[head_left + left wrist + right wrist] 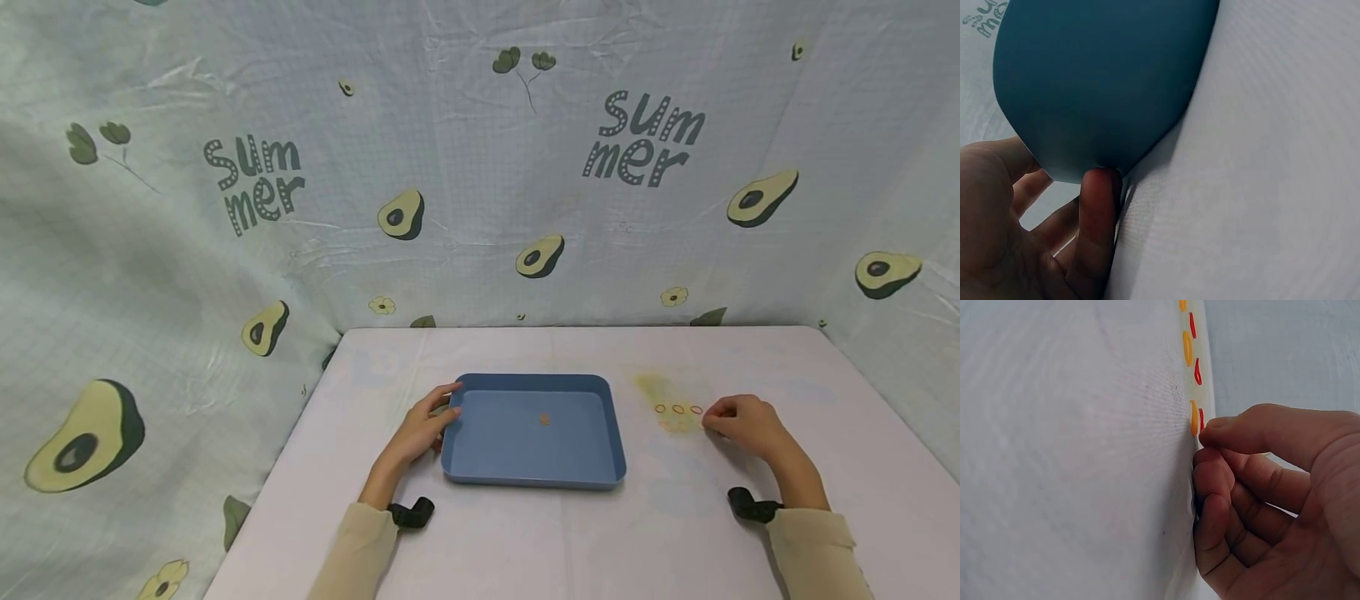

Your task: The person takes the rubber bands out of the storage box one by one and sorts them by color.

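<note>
A shallow blue tray (532, 450) lies on the table, and my left hand (422, 429) grips its left side. In the left wrist view, fingers (1099, 219) of that hand bend against the tray's edge (1104, 87). One small orange ring (545, 419) lies in the tray. To the right, my right hand (746, 425) is on the table beside a row of small red rings (678, 409). Its thumb and index tips come together close to a red ring (1202, 417) and a yellow ring (1194, 417). Whether they pinch anything is hidden.
Several yellow rings (1187, 349) lie beside the red ones on a yellowish patch (654, 386) of the pale table cover (487, 542). A cloth printed with avocados (540, 256) hangs behind and at both sides. Black wrist devices (412, 513) are on both forearms.
</note>
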{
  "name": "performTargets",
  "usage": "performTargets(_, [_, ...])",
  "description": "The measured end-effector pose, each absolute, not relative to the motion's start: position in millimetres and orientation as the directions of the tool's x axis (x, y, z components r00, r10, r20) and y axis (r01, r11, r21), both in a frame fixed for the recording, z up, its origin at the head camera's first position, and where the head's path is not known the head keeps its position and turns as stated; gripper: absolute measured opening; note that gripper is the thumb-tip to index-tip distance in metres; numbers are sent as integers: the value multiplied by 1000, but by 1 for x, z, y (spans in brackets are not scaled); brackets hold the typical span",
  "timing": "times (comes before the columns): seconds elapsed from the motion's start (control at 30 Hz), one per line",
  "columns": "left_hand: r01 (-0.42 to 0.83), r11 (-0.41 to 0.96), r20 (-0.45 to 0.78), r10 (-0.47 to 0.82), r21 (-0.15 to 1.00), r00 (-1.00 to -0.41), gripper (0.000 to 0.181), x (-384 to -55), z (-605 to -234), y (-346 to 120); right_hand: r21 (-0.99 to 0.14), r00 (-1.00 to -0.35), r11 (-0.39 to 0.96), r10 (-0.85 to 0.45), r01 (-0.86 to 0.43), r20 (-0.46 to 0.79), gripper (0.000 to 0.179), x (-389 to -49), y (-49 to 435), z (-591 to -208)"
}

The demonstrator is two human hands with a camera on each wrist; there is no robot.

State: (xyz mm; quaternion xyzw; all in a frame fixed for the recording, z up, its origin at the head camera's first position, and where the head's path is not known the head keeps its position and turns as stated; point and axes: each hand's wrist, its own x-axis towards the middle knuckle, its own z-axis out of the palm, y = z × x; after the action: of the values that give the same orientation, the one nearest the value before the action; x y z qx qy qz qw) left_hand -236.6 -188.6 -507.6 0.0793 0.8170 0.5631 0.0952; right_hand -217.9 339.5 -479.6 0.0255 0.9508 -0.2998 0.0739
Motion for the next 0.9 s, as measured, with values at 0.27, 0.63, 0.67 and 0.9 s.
performTargets(0.27, [22,354,-65,232,935,-971,53,-236,-506,-190,-603,-988,792,2,97,-156,30,-219,340,-480])
performTargets(0.63, [16,347,-69,231,938,-971,53,-238,-509,-189,-633,-996,774,-46,15,-79,33,-216,324,-471])
performTargets(0.67, [17,348,-69,233,937,-970,53,-238,-509,-189,-632,-996,775,-55,1,-69,32,-216,322,-470])
performTargets(0.9, [7,346,-78,230,938,-970,53,-238,-509,-190,-646,-992,758,-129,-92,-11,25,-220,301,-465])
